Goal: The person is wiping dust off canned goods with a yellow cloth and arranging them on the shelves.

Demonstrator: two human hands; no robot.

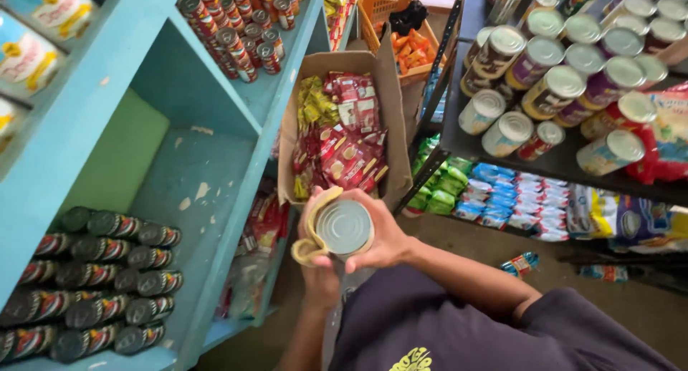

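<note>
I hold a round tin can (345, 227) in front of my chest, its silver lid facing up. My right hand (387, 236) wraps around the can's right side, thumb over the near rim. My left hand (319, 274) is under and left of the can and holds a yellowish cloth (309, 240) pressed against the can's left rim. Both hands hover above the floor between a blue shelf and a dark rack.
The blue wooden shelf unit (215, 199) at left holds rows of dark cans (100, 285) lying on their sides, with small cans (236, 34) above. A cardboard box (390, 106) of red sachets stands ahead. The dark rack (459, 135) at right carries tins (559, 70), with packets (502, 195) below.
</note>
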